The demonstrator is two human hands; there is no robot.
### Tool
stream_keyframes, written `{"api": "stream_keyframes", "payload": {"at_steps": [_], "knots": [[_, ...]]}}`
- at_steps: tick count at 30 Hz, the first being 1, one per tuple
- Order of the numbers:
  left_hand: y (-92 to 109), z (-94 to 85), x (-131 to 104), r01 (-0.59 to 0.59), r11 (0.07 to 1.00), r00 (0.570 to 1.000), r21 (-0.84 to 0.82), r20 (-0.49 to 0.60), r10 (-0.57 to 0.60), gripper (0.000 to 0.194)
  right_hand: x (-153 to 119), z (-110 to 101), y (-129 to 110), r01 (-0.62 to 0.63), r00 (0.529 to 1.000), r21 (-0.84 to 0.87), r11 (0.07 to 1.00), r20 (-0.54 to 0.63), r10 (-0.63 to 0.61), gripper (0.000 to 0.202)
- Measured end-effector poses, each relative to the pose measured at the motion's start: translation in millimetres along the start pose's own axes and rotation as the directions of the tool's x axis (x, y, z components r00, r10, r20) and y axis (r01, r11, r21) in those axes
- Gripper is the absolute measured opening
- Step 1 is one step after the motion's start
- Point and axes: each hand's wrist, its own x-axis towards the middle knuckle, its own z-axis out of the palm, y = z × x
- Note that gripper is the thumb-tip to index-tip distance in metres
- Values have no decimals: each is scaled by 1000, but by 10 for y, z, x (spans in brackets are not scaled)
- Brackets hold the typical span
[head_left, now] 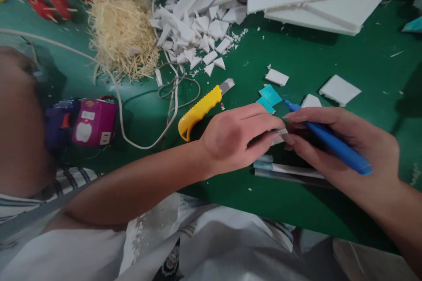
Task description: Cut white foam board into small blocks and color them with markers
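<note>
A blue pen-like tool (339,147) lies in my right hand (356,140), its narrow tip pointing up and left. Thumb and finger of that hand also meet a small white piece (279,138). My left hand (242,136) grips the same white piece from the left with its fingertips. Just beyond the fingertips are turquoise pieces (270,95) on the green table (211,193). White and pale blue sticks (290,168) lie under the hands, partly hidden. A yellow cutter (201,112) with its blade out rests left of my left hand.
White foam scraps (198,30) and straw (123,30) are piled at the back, near large white foam sheets (310,0). A white cable (120,114) loops beside a pink power block (95,123). Another person's arm (23,127) is at the far left.
</note>
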Motion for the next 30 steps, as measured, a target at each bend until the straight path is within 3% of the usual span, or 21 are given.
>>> {"api": "stream_keyframes", "payload": {"at_steps": [19, 22, 27, 30], "knots": [[30, -61, 22, 88, 994, 996, 65, -3, -88, 13, -11, -6, -27, -72, 997, 43, 996, -21, 73, 23], [-6, -104, 25, 110, 985, 994, 135, -1, -111, 11, -15, -6, -19, -95, 995, 47, 994, -27, 96, 23], [-89, -238, 24, 160, 897, 977, 411, 63, -203, 14, -4, -2, -12, -135, 990, 38, 990, -34, 136, 21], [-94, -282, 17, 167, 889, 973, 427, 73, -218, 5, 1, -6, -31, -148, 988, 51, 988, -41, 150, 21]]}}
